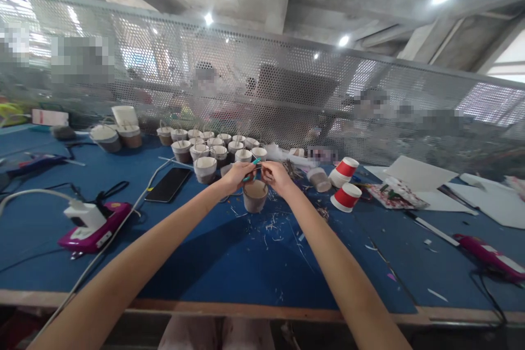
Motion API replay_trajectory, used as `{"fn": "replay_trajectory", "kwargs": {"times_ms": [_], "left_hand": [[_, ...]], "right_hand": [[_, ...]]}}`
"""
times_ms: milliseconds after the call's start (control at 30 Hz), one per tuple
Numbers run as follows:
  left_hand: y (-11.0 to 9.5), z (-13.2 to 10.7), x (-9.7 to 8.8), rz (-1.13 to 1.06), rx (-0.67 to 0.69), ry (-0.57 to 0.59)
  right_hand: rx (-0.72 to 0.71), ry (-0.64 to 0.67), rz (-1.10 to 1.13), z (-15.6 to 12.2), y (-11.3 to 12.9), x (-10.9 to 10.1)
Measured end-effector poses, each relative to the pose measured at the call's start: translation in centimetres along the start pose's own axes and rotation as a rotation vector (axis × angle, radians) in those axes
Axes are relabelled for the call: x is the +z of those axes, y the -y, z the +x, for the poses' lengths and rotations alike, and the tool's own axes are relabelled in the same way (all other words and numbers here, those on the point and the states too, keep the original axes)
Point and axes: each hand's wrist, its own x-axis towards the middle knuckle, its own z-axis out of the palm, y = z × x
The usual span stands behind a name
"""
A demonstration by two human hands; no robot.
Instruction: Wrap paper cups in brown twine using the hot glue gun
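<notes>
My left hand (239,176) is closed on small teal scissors (257,161), mostly covered by its fingers. Close beside it, my right hand (275,176) pinches a thin twine-like handle above a small greyish cup (255,201). That cup stands upright on the blue table, right under both hands, and looks wrapped in cloth or cord. Just behind and to the left, several similar cups (205,169) with thin loop handles stand in rows. Thin cut scraps (273,224) lie around the cup in front of me. The fingertips hide where scissors and handle meet.
A black phone (168,185) and a magenta power strip (92,232) with a white cable lie left. Right are red-and-white paper cups (346,198), white sheets (422,175) and a magenta-handled tool (490,257). A perforated metal screen (229,87) rises behind the table.
</notes>
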Motion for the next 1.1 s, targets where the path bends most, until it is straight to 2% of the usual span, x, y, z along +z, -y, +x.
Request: {"fn": "replay_trajectory", "kwargs": {"times_ms": [333,567,867,1100], "left_hand": [[1.1,-1.3,-0.5,0.126,0.215,-0.018],[1.8,-2.0,-0.4,0.171,0.316,-0.082],[2.3,-2.1,-0.4,0.242,0.387,-0.174],[2.6,-2.1,-1.0,0.282,0.4,-0.161]], "right_hand": [[-0.202,-0.036,-0.146,-2.2,-1.4,-2.2],[-0.3,-0.08,-0.235,-2.9,-1.7,-2.0],[-0.342,-0.098,-0.301,-3.0,-1.8,-1.8],[-0.341,-0.108,-0.322,-3.3,-1.6,-1.7]]}}
